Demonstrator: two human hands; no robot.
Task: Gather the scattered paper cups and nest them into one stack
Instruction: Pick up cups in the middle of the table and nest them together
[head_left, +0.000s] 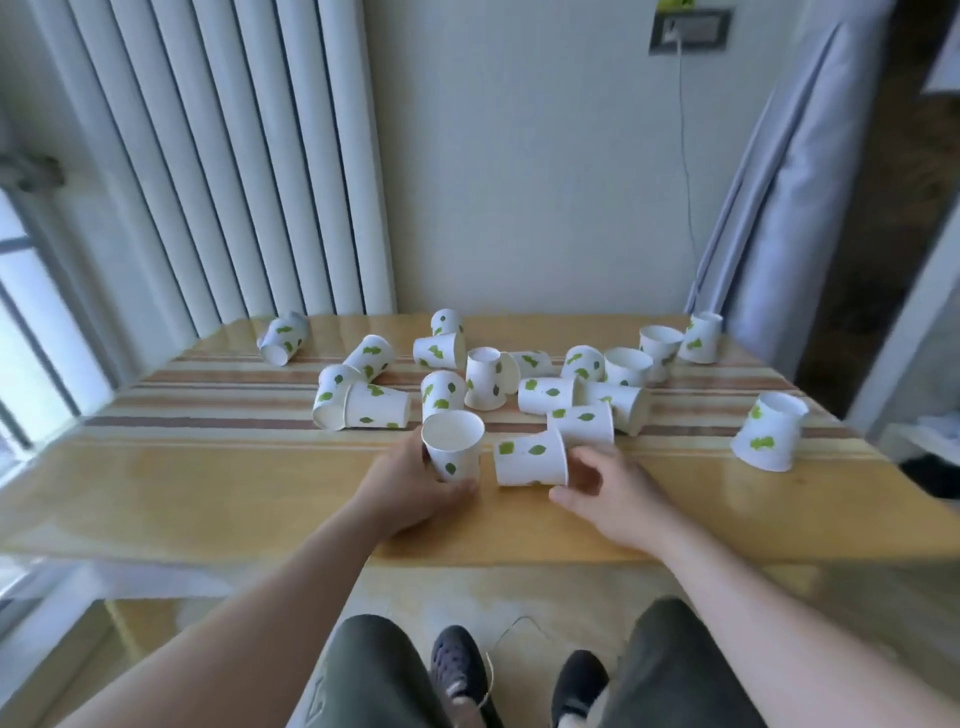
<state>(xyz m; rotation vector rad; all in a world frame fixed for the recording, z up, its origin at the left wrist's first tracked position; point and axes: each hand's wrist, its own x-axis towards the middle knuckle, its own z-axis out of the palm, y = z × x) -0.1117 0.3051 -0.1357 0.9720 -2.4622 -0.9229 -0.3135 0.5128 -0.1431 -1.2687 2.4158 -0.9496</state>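
Note:
Several white paper cups with green leaf marks lie scattered across the wooden table (208, 499), some upright, some upside down, some on their sides. My left hand (410, 488) grips an upright cup (453, 447) near the table's middle front, its mouth facing up. Just right of it a cup on its side (530, 457) lies with its mouth toward my right hand (608, 493), whose fingers curl at that rim; whether they grip it is unclear. A lone upside-down cup (769, 439) stands at the far right.
A white radiator (234, 156) stands behind the table's left part and a grey curtain (789, 182) hangs at the back right. A cable (684, 156) runs down the wall. The table's front edge is close to my knees.

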